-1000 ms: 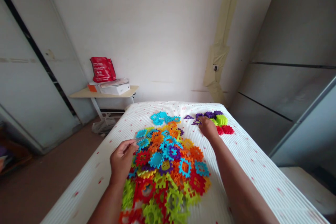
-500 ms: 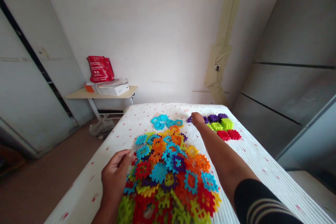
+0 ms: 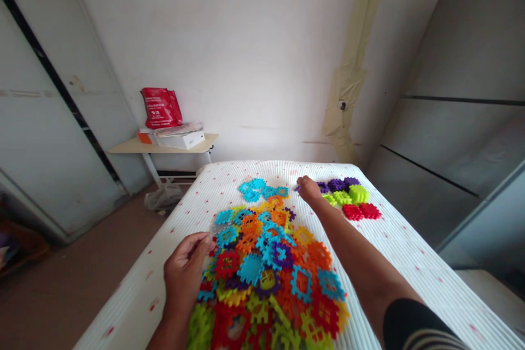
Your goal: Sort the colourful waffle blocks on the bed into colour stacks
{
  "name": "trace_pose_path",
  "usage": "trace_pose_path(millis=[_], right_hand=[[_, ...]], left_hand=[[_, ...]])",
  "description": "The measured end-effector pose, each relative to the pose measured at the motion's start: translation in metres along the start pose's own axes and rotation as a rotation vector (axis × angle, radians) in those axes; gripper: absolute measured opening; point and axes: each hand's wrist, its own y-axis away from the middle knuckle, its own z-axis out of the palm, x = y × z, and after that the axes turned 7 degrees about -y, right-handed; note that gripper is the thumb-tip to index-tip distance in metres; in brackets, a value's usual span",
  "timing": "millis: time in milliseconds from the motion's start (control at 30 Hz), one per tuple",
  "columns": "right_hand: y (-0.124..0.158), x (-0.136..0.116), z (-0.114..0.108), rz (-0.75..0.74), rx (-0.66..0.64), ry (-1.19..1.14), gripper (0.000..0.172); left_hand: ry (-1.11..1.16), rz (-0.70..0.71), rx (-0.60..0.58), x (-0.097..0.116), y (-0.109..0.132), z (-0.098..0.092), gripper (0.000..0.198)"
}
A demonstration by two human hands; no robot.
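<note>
A large heap of colourful notched plastic tiles (image 3: 251, 269) covers the near middle of the white bed. Beside its left edge is my left hand (image 3: 186, 262), thumb and index finger pinched together; whatever is between them is too small to make out. My right hand (image 3: 308, 188) reaches far forward, its fingers closed on a purple tile that shows at the fingertips. To its right lie purple tiles (image 3: 336, 185), with green tiles (image 3: 358, 193) and red tiles (image 3: 369, 210) in rows nearer me. Left of that hand, blue tiles (image 3: 251, 190) form a loose group.
The white quilted bed cover (image 3: 143, 284) has small red marks. A side table (image 3: 127, 146) at the back left holds boxes and a red bag (image 3: 161, 108). Grey cabinets stand on the right, and a wall lies behind the bed.
The view has shifted slightly, moving the scene a little to the right. My right hand remains near the purple tiles, its fingers turned slightly. My left hand keeps its pinch beside the heap.
</note>
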Motion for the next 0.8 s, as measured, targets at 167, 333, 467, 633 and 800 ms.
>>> trace_pose_path(millis=[167, 333, 467, 633, 800], right_hand=[[0.032, -0.009, 0.007, -0.121, -0.127, -0.076, 0.028], [0.055, -0.017, 0.017, -0.127, -0.184, -0.096, 0.033], [0.06, -0.023, 0.021, -0.109, -0.178, -0.112, 0.031], [0.065, -0.022, 0.025, -0.014, -0.117, -0.159, 0.026], [0.069, -0.008, 0.017, 0.074, -0.032, -0.34, 0.014]], left_hand=[[0.019, 0.009, -0.009, 0.0, 0.001, 0.003, 0.03], [0.01, 0.018, -0.024, 0.0, 0.001, 0.004, 0.031], [-0.001, 0.024, -0.041, -0.003, 0.0, 0.004, 0.032], [-0.05, 0.048, -0.072, -0.007, -0.001, 0.004, 0.034], [-0.153, 0.139, -0.107, -0.004, 0.002, 0.005, 0.031]])
